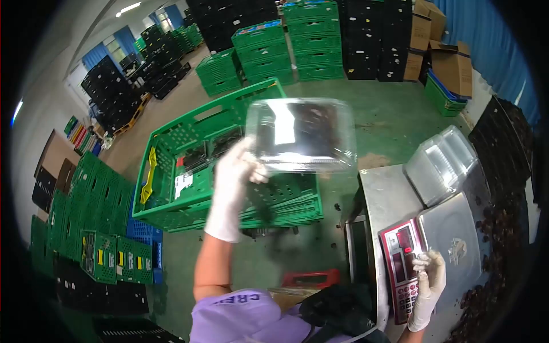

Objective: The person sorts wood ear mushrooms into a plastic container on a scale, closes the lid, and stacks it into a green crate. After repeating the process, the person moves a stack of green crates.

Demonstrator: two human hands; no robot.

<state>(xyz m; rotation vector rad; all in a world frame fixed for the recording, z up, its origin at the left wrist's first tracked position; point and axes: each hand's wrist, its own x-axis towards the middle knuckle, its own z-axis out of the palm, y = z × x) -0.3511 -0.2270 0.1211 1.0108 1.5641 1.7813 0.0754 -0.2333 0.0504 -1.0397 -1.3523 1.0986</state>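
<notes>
Our left hand [240, 166] gripping a clear plastic box [289, 137] with dark contents [317, 127] by its left edge, raised near the green crate [177, 212], our right hand [429, 283], fingers bent, over the scale [403, 257], its grip we cannot tell.

The person's left arm [213, 266] reaches forward, bare between purple sleeve [237, 317] and white glove [223, 220]; the left hand [237, 163] is raised, fingers bent in a grip. The right hand [429, 283] — also gloved — sits lower, out to the side, its fingers curled.
</notes>
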